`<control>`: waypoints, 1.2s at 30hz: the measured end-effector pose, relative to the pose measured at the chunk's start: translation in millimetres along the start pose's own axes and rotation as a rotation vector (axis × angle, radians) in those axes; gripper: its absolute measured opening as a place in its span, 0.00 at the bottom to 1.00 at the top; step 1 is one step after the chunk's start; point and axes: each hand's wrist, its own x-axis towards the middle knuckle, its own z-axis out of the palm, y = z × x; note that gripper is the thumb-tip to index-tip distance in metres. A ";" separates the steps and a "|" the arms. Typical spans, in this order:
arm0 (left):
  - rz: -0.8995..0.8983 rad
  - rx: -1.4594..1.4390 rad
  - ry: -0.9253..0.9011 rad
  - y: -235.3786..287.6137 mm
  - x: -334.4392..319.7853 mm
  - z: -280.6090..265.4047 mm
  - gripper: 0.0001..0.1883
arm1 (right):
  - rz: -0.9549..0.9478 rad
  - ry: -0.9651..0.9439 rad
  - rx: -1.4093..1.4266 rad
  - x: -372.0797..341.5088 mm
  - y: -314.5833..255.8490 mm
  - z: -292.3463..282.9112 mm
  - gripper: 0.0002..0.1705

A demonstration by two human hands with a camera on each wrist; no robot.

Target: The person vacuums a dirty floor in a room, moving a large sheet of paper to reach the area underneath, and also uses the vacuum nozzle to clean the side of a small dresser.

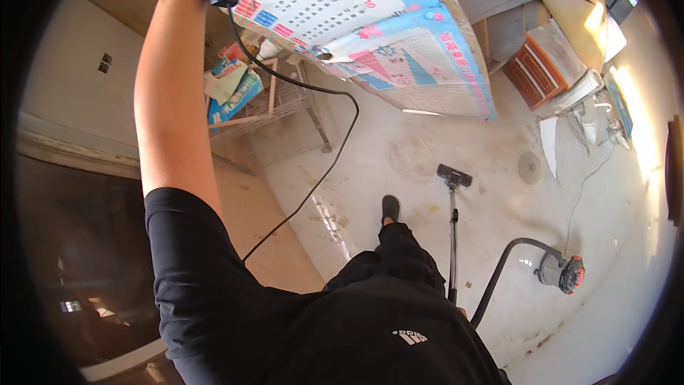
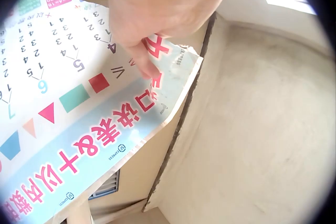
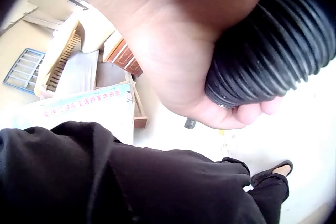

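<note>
At a corner of a large printed learning chart [image 2: 79,113], my raised left hand [image 2: 163,8] pinches the sheet, one finger lying over its front. In the head view that hand is past the top edge; the chart [image 1: 320,3] hangs to the right of the wrist, its lower part bent. My right hand [image 3: 173,61] grips a black ribbed vacuum hose [image 3: 273,40], with fingertips showing under it. The hose [image 1: 499,271] curves to the vacuum cleaner [image 1: 563,273] on the floor at right. A metal wand [image 1: 454,242] leads to the floor head [image 1: 454,176].
A wire rack [image 1: 274,114] holding bags stands by the left wall. At the back right are a brown drawer cabinet [image 1: 533,71] and assorted items. A black cable [image 1: 335,157] hangs from the left wrist device. A thin cord [image 1: 581,189] trails across the floor.
</note>
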 end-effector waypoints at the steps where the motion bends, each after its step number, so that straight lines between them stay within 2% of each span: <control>1: 0.029 0.030 -0.048 20.8 21.7 -14.7 0.11 | -0.004 0.010 0.056 -10.7 -10.7 -4.2 0.19; 3: 0.078 0.058 0.025 72.6 72.8 -55.2 0.11 | -0.032 0.015 0.077 -14.3 -31.7 -1.7 0.17; 4: 0.119 0.166 0.042 102.6 77.9 -59.1 0.11 | -0.014 0.040 0.062 -7.1 -28.6 6.6 0.17; 5: 0.224 0.452 0.034 136.5 66.4 -53.0 0.12 | 0.003 0.065 0.044 -6.8 -23.3 8.3 0.17; 6: 0.441 1.129 0.050 179.9 47.0 -46.0 0.13 | -0.007 0.067 0.040 -18.7 -26.4 0.5 0.17; 7: 0.602 1.574 0.110 202.1 42.5 -50.5 0.15 | 0.020 0.028 0.061 -26.8 -62.3 -7.2 0.17; 8: 0.696 1.795 0.175 236.0 28.6 -49.5 0.16 | 0.033 -0.015 0.084 -35.1 -78.0 -11.2 0.17; 9: 0.757 1.921 0.225 269.6 18.7 -55.2 0.18 | 0.023 -0.010 0.083 -39.6 -83.9 -9.2 0.17; 11: 0.889 2.079 0.280 299.5 32.4 -85.7 0.18 | 0.052 0.040 0.109 -38.1 -123.2 -8.0 0.16; 14: 0.961 2.215 0.355 346.3 24.4 -126.0 0.17 | 0.009 0.079 0.089 1.2 -100.4 31.8 0.15; 17: 0.958 2.306 0.389 340.6 36.8 -188.2 0.17 | 0.087 0.119 0.170 -10.8 -187.0 45.5 0.10; 18: 0.963 2.328 0.405 354.9 39.4 -205.6 0.17 | 0.107 0.136 0.221 -31.7 -209.7 44.9 0.09; 19: 0.952 2.343 0.432 371.9 45.9 -228.2 0.17 | 0.125 0.156 0.274 -50.7 -220.6 50.0 0.07; 20: 0.917 2.361 0.451 390.6 52.1 -254.9 0.17 | 0.076 0.092 0.261 -53.9 -216.6 53.7 0.07; 22: 0.852 2.389 0.460 417.3 71.9 -321.7 0.17 | 0.056 0.069 0.278 -41.2 -201.6 68.7 0.07; 25: 0.416 2.478 0.390 427.9 108.7 -453.6 0.32 | 0.157 0.050 0.260 -29.7 -207.6 79.8 0.07; 26: 0.520 2.382 0.147 420.8 106.0 -486.0 0.29 | 0.159 0.000 0.332 -16.9 -196.7 84.1 0.07; 27: 0.613 2.266 -0.085 412.0 96.5 -512.1 0.25 | 0.202 0.045 0.327 -16.2 -197.6 86.2 0.07; 29: 0.150 1.494 0.083 384.5 77.7 -527.9 0.22 | 0.196 0.044 0.298 -7.0 -191.5 89.4 0.08; 30: 0.067 0.613 0.438 353.7 55.6 -475.3 0.22 | 0.205 0.047 0.294 -7.2 -191.4 90.1 0.08; 31: 0.034 0.557 0.356 358.8 56.1 -521.8 0.22 | 0.200 0.035 0.300 -12.9 -200.4 86.9 0.08; 32: -0.014 0.581 0.383 359.5 50.8 -566.4 0.21 | 0.193 0.024 0.306 -17.6 -207.6 85.2 0.07; 35: -0.196 0.595 0.500 335.5 31.1 -615.2 0.22 | 0.233 0.000 0.280 -8.0 -209.5 91.3 0.08; 36: -0.254 0.803 0.371 318.1 21.1 -616.9 0.22 | 0.245 -0.018 0.269 -8.5 -216.7 92.8 0.07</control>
